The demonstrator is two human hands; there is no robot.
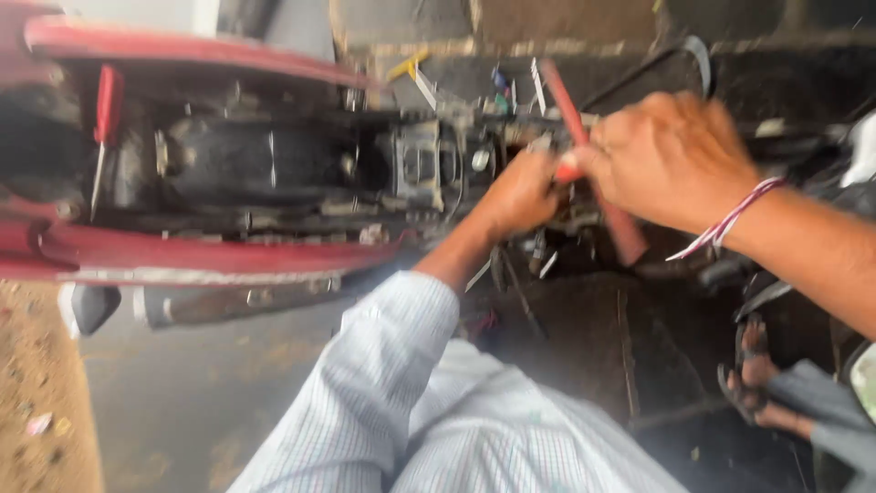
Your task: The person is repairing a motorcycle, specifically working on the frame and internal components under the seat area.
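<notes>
A red two-wheeler (210, 251) lies across the view with its cover off, baring black and metal parts (420, 164). My right hand (671, 155), with a red and white thread around the wrist, is closed around a long red-handled tool (622, 230) that slants over the machine's middle. My left hand (520, 194), in a pale checked sleeve, reaches into the parts just left of the tool. Its fingers are curled and touch the tool's shaft. Blur hides what they hold, if anything.
A red-handled screwdriver (107, 119) rests in the open body at the left. A sandalled foot (757, 374) stands on the dark ground at the lower right. Loose wires and small tools (511, 87) stick up behind the hands. Sandy ground (41, 402) shows lower left.
</notes>
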